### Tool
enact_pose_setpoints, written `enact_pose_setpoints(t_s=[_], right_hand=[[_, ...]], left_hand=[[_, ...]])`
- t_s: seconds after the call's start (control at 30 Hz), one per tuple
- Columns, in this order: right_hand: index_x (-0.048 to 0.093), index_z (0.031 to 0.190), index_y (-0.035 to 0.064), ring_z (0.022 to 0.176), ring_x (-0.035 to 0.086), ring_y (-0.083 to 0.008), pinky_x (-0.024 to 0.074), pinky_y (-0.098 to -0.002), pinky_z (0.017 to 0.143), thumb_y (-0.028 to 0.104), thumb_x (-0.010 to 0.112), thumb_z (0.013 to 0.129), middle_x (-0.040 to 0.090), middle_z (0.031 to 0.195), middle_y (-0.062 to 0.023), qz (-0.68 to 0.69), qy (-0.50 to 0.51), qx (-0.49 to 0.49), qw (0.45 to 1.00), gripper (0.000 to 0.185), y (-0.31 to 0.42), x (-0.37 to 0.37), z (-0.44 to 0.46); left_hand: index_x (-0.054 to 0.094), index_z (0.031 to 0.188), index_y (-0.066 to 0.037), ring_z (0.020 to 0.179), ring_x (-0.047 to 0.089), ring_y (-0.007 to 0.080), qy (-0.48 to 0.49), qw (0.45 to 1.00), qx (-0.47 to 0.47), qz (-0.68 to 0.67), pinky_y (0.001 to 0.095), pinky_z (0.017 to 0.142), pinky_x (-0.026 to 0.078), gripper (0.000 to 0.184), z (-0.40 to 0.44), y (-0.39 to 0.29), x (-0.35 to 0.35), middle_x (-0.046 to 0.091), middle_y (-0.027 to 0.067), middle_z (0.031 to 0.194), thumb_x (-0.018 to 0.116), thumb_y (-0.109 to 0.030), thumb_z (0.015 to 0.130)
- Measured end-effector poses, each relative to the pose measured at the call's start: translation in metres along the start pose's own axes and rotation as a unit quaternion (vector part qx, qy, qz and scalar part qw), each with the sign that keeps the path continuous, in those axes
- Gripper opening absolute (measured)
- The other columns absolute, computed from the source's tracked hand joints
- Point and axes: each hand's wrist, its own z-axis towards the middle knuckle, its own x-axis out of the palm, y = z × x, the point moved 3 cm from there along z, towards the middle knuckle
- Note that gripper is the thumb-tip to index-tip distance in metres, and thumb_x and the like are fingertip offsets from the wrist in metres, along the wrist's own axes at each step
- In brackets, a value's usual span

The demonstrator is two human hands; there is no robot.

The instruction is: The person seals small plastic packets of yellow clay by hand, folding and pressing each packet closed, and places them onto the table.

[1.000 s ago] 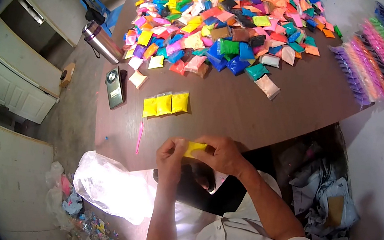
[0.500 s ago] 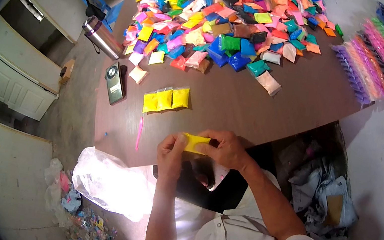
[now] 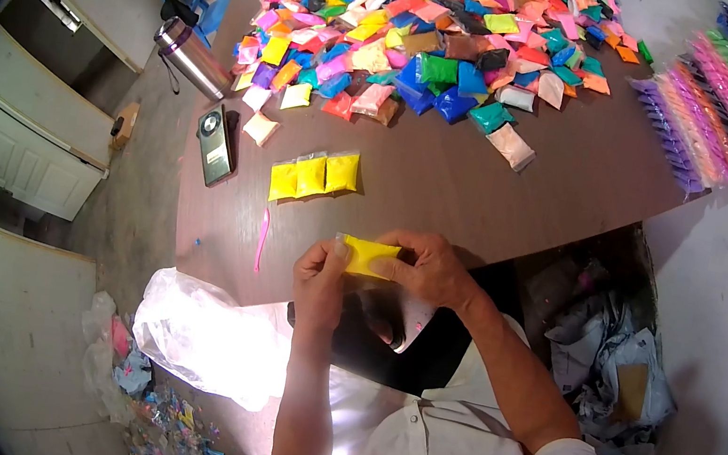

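Observation:
A yellow packet [image 3: 368,258] is stretched between my two hands at the table's front edge. My left hand [image 3: 320,270] pinches its left end, and my right hand [image 3: 429,273] grips the right end with the thumb across its front. Just beyond, three yellow packets [image 3: 311,176] lie side by side on the brown table [image 3: 428,185]. A thin pink tool [image 3: 262,240] rests on the tabletop to the left of my left hand.
Many coloured packets [image 3: 436,70] are heaped at the back. A phone [image 3: 216,145] and a steel flask [image 3: 192,59] stand or lie at the left. Bundled coloured strips [image 3: 710,116] are at the right. Plastic bags [image 3: 209,332] hang by the front left edge.
Both hands and the held packet appear slightly higher in the view, and more of the packet shows between the fingers. The table view has shifted slightly upward.

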Motion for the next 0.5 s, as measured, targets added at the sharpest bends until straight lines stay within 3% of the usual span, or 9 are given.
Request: enact_pose_setpoints(t_s=[0.37,0.5], right_hand=[[0.072,0.112,-0.0017,0.092,0.072,-0.0264,0.0561,-0.0360,0.085,0.023,0.079,0.091,0.074,0.102,-0.0160,-0.055,0.006,-0.034,0.998,0.033,0.002,-0.002,0.001],[0.072,0.110,-0.0014,0.093,0.073,-0.0284,0.0558,-0.0374,0.084,0.023,0.076,0.092,0.074,0.103,-0.0170,-0.065,-0.007,-0.038,0.997,0.031,0.011,0.001,0.002]], left_hand=[[0.068,0.095,-0.005,0.074,0.055,0.0043,0.023,0.999,0.025,-0.001,0.0206,0.068,0.044,0.023,0.005,0.013,-0.019,0.065,-0.0027,0.083,0.064,-0.024,0.107],[0.066,0.095,-0.006,0.075,0.058,0.0084,0.022,0.999,0.016,0.046,0.0246,0.072,0.050,0.023,0.005,0.015,-0.019,0.063,0.0013,0.084,0.063,-0.026,0.107]])
